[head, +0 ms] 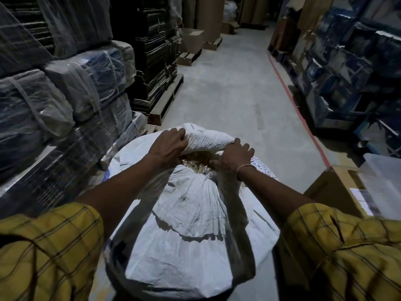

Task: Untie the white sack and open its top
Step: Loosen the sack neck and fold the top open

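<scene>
Yellow plaid sleeves [45, 246] frame the white sack [191, 246]; the left hand [168, 145] and right hand [233, 156] each clench its gathered top [208, 137] on the concrete floor [227, 88].

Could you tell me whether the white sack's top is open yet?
Partly open: both hands, left hand and right hand, hold the white sack apart.

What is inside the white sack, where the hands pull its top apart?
Between the left hand and right hand, the white sack shows a clear plastic liner with something pale brownish. What it is stays unclear; fabric covers the rest.
</scene>
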`<state>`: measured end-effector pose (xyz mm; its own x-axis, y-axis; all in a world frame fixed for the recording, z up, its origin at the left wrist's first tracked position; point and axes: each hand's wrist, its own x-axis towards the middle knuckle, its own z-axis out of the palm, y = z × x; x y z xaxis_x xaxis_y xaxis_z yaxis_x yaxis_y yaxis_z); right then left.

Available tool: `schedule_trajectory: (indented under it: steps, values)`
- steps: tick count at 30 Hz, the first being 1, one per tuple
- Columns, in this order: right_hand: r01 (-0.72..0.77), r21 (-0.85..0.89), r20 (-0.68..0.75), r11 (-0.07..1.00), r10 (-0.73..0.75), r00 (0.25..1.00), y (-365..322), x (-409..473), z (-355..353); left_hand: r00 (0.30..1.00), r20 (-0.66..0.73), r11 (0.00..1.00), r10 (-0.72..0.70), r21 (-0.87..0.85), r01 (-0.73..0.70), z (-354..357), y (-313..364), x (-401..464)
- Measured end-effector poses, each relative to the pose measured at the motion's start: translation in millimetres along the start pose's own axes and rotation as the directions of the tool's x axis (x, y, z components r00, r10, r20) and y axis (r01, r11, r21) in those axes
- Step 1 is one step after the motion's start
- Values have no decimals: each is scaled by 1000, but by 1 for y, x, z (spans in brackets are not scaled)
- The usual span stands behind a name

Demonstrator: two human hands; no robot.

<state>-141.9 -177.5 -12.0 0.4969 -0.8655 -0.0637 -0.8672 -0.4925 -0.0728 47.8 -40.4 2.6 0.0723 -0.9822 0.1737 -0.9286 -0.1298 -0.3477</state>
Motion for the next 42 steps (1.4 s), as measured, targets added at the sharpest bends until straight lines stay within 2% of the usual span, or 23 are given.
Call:
schedule_trajectory:
  steps: [2, 5, 9, 12, 15, 18, 20, 22, 24, 26, 27, 29, 31, 34, 36, 37, 38, 39, 41, 42]
  values:
    - [-45, 3, 33, 999, 45, 998, -8, -6, 8, 979, 102, 982, -176, -45, 181, -1, 7, -1]
    - [-85, 19, 47, 996, 85, 995, -15, -9, 23, 911, 130, 902, -392, -139, 408, -5, 26, 6]
    - [-107, 134, 29, 985, 104, 994, -16, -7, 29, 819, 257, 824, -512, -123, 554, 4, 42, 12]
    - [10, 212, 6, 977, -11, 1000, -4, 3, 30, 808, 357, 791, -469, -236, 564, 14, 40, 8]
    - [182, 268, -22, 946, -183, 983, 20, 16, 15, 857, 426, 808, -290, -372, 457, 24, 17, 5]
    - [331, 336, 23, 882, -359, 933, 57, 25, -7, 884, 452, 835, -121, -435, 337, 20, -20, -3]
    - [306, 555, 53, 774, -399, 915, 88, 26, -20, 890, 455, 827, -37, -486, 283, 12, -48, -8]
    - [148, 770, 175, 621, -429, 886, 115, 24, -31, 882, 469, 899, 54, -408, 161, 4, -73, -15]
    - [-15, 865, 270, 502, -440, 857, 131, 21, -38, 866, 496, 932, 67, -342, 123, 4, -90, -21]
    - [-93, 880, 298, 466, -387, 873, 133, 20, -36, 868, 492, 946, 72, -309, 96, 8, -90, -26]
    - [-87, 867, 285, 490, -345, 894, 128, 17, -33, 887, 456, 955, 69, -289, 74, 12, -83, -28]
    - [-22, 794, 226, 608, -262, 938, 113, 13, -21, 935, 352, 974, 52, -226, 31, 20, -64, -28]
    - [37, 691, 178, 722, -220, 959, 95, 5, -15, 959, 278, 966, -45, -233, 113, 12, -46, -26]
    - [163, 553, 83, 817, -249, 965, 70, -8, -16, 962, 224, 974, -153, -133, 186, -3, -24, -27]
    - [300, 408, -54, 862, -305, 951, 65, -13, -11, 949, 237, 974, -208, -36, 222, -1, -13, -28]
    - [385, 181, -181, 905, -354, 918, 65, -15, -8, 943, 233, 968, -238, -27, 251, -1, -6, -28]
    - [428, -112, -289, 897, -442, 849, 65, -15, -4, 937, 220, 959, -270, -30, 283, -4, 1, -28]
    - [450, -342, -336, 825, -554, 761, 63, -17, -4, 939, 185, 953, -290, -27, 300, -7, 8, -28]
    - [564, -492, -269, 663, -732, 626, 50, -22, -5, 948, 128, 956, -291, 0, 294, -15, 22, -26]
    - [641, -425, -211, 639, -759, 616, 41, -24, -6, 951, 120, 958, -284, 0, 286, -19, 30, -24]
